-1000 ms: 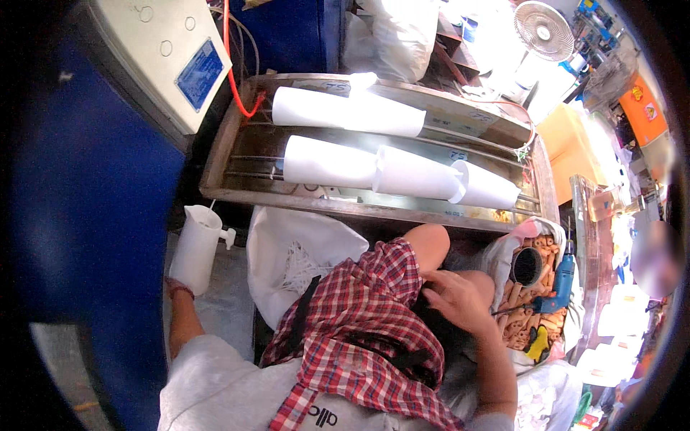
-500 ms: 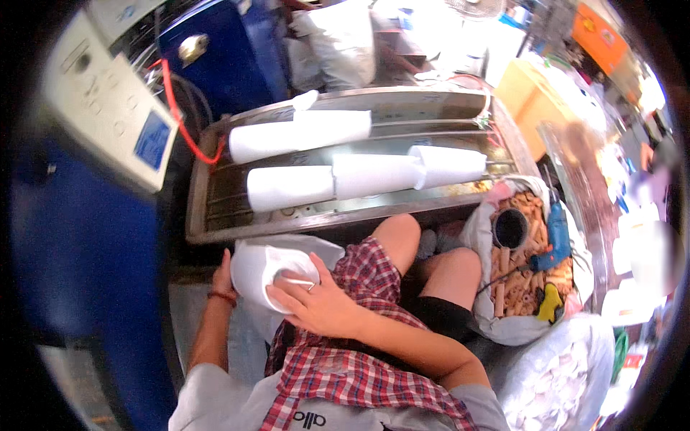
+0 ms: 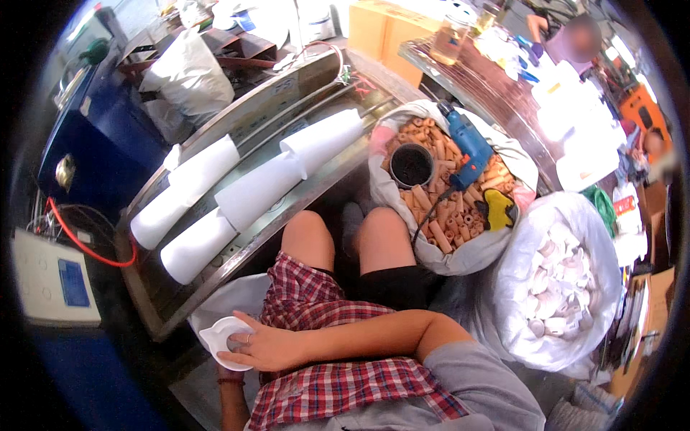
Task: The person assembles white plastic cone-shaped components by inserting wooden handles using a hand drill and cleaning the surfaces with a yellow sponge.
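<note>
At the lower left I hold a white rolled tube of what looks like thin sheet, its open end facing up. My right hand, a ring on one finger, reaches across my lap with its fingers at the tube's opening. My left hand is under the tube, its fingers mostly hidden behind it. Just beyond, a pale bag or sheet lies beside my checked apron. White cone-like rolls rest in two rows on rods over a long metal trough.
On my right, a sack holds brown tubes, a dark round container, a blue drill and a yellow-black tool. Behind it stands a clear bag of white pieces. A control box is at left; another person is far right.
My view has turned to the right, so the trough appears tilted and the sacks nearer the middle. The tube is now lower in view, its open end turned more upward, with both hands still at it.
</note>
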### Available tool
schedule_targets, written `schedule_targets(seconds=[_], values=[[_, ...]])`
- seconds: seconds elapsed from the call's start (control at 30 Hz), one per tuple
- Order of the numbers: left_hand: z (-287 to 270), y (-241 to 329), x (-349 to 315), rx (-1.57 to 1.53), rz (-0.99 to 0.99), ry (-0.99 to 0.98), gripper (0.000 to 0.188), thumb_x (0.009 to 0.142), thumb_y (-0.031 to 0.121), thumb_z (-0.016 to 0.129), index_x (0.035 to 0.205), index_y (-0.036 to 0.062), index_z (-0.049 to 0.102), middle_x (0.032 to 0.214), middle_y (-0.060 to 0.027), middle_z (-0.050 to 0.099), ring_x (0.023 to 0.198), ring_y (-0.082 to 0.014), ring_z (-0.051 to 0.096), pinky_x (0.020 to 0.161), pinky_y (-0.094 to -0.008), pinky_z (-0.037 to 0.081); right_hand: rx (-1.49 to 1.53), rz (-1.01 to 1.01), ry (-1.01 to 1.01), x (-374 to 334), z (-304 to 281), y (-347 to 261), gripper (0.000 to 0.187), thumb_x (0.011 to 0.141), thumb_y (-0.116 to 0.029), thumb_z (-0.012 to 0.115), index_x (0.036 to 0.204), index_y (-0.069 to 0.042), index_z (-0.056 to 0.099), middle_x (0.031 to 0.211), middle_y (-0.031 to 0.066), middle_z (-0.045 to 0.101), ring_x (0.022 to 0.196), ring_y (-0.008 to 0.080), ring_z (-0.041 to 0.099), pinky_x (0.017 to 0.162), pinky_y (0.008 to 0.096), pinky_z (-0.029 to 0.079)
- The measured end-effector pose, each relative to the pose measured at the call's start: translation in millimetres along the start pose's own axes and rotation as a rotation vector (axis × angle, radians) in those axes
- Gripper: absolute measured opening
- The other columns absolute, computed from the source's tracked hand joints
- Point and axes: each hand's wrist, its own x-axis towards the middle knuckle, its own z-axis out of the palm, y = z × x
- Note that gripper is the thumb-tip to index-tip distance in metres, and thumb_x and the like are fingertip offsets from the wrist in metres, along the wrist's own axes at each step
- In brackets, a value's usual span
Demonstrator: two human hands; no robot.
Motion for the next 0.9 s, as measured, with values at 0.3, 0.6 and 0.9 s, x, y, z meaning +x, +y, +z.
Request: schedule_targets(seconds=[0.3, 0.6, 0.9], values=[[106.1, 96.9, 87.7, 0.055, 0.351, 0.329, 0.068, 0.092, 0.062, 0.035, 0.137, 0.0114, 0.04, 0.139, -0.0074, 0.043, 0.125, -0.0259, 0.042, 0.105, -0.045, 0.034, -0.014, 0.471, 0.27, -42.1, -119.3, 51.4, 0.063, 0.073, -0.026, 0.066, 0.13, -0.007, 0.044, 0.13, 0.0145, 0.046, 0.12, 0.0325, 0.043, 0.102, 0.0524, 0.03], [214.3, 136.3, 382.4, 0.35, 0.532, 0.165, 0.051, 0.092, 0.051, 0.049, 0.108, 0.0037, 0.062, 0.083, -0.0018, 0.058, 0.059, -0.0125, 0.039, 0.053, -0.0275, 0.033, -1.121, 1.392, 0.464, -301.6, -262.0, 30.0, 0.053, 0.078, -0.013, 0.064, 0.125, 0.003, 0.046, 0.131, 0.0227, 0.046, 0.122, 0.0397, 0.041, 0.104, 0.0454, 0.03], [233.5, 97.3, 549.5, 0.27, 0.37, 0.291, 0.041, 0.088, 0.048, 0.058, 0.09, 0.0075, 0.06, 0.076, 0.0015, 0.056, 0.067, -0.0102, 0.049, 0.058, -0.0258, 0.038, -1.012, 1.6, 0.596, -356.2, -228.8, 45.1, 0.052, 0.085, -0.016, 0.056, 0.13, 0.004, 0.041, 0.136, 0.0223, 0.041, 0.125, 0.0393, 0.038, 0.106, 0.0448, 0.027]])
